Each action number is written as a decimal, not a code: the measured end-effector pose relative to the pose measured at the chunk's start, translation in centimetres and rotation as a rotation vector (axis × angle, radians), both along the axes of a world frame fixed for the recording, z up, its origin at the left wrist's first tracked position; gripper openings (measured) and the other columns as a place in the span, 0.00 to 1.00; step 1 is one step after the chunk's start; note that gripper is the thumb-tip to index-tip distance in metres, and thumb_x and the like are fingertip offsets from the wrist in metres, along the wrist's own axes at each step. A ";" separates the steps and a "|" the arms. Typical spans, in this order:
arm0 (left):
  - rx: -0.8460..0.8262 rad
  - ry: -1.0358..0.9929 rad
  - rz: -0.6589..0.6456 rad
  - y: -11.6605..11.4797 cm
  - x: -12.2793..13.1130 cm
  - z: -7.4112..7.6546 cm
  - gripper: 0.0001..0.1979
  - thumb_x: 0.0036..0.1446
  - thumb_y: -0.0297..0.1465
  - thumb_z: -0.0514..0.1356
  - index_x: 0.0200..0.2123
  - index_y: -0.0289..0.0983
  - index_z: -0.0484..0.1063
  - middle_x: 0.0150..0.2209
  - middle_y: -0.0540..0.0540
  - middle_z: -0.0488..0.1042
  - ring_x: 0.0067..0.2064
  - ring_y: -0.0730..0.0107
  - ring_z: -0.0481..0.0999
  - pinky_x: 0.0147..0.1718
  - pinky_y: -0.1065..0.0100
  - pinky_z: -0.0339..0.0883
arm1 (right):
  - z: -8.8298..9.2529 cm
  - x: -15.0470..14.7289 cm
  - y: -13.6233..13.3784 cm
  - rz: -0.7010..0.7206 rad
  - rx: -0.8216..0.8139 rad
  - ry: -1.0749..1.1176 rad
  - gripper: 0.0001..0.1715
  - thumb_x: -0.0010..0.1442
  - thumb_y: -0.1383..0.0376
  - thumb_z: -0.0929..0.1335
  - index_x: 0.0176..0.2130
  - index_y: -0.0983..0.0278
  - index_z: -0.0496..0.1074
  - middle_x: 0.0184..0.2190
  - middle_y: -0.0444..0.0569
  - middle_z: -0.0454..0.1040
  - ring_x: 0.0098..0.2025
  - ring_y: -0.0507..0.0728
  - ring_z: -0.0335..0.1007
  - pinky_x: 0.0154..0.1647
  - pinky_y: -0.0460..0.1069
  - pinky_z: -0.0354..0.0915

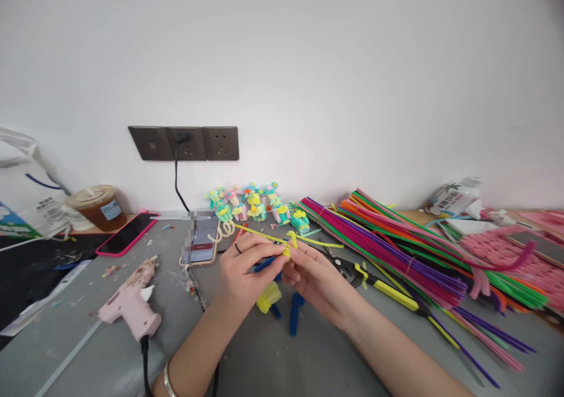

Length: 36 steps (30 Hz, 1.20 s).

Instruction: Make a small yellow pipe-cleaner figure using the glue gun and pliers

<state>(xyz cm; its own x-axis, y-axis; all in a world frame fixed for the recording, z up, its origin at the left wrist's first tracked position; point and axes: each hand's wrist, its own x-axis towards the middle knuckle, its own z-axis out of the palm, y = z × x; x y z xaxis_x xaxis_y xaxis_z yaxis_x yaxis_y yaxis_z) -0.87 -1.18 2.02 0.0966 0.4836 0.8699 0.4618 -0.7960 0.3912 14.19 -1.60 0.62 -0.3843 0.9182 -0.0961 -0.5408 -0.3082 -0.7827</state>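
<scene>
My left hand (244, 268) and my right hand (311, 273) meet above the grey table (273, 356), both pinched on a yellow pipe cleaner (288, 241) that is twisted into a small loop between the fingertips. Its ends stick out to the left and right. A blue pipe cleaner (264, 263) shows under my left fingers. Below the hands lie a yellow fuzzy coil (268, 297) and blue pipe cleaner pieces (294, 315). A ring sits on a left finger and a bracelet on the left wrist.
A pink glue gun (132, 303) lies at the left, with two phones (200, 241) behind it and an iced drink cup (99, 206). Small finished pipe cleaner figures (255, 203) stand by the wall. Bundles of coloured pipe cleaners (396, 244) and yellow-handled pliers (379, 285) fill the right.
</scene>
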 end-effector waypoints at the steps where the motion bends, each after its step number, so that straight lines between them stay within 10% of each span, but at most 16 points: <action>1: 0.006 0.001 0.001 0.0 0.0 0.0 0.05 0.54 0.25 0.65 0.31 0.40 0.79 0.28 0.49 0.79 0.29 0.70 0.78 0.30 0.70 0.74 | 0.0 0.0 0.0 0.002 0.000 0.001 0.18 0.51 0.57 0.77 0.29 0.64 0.69 0.21 0.39 0.61 0.22 0.47 0.51 0.26 0.44 0.53; 36: -0.006 -0.011 -0.030 -0.4 0.2 0.2 0.05 0.54 0.22 0.64 0.32 0.37 0.77 0.29 0.48 0.78 0.31 0.71 0.77 0.27 0.73 0.70 | 0.5 0.3 0.0 0.051 0.043 0.040 0.17 0.53 0.58 0.76 0.27 0.66 0.70 0.19 0.39 0.62 0.22 0.46 0.52 0.25 0.43 0.54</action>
<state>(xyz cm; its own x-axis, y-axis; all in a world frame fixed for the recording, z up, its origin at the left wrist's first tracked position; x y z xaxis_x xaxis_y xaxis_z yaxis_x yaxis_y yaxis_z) -0.69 -1.55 2.24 0.1019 0.4859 0.8681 0.4338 -0.8070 0.4008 14.45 -1.62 1.15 -0.4335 0.9002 -0.0408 -0.5564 -0.3030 -0.7737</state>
